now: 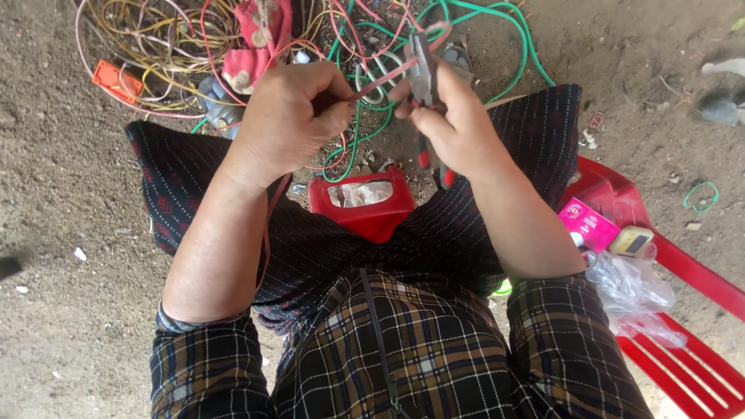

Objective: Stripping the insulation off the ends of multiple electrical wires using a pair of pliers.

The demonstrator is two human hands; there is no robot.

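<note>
My left hand [291, 116] is closed around a pink wire [384, 76] and holds it taut toward the right. My right hand [458, 124] grips a pair of pliers [424, 71] with red-tipped handles; its jaws point up and sit on the pink wire, which loops over their tip. Both hands are held above my lap, over a dark patterned skirt [178, 178].
A tangle of yellow, pink, white and green wires [178, 39] lies on the dirt ground ahead, with an orange block [116, 80] and a red cloth [260, 39]. A red container [362, 203] sits between my knees. A red plastic chair [683, 310] at right carries a pink box, a small device and a plastic bag.
</note>
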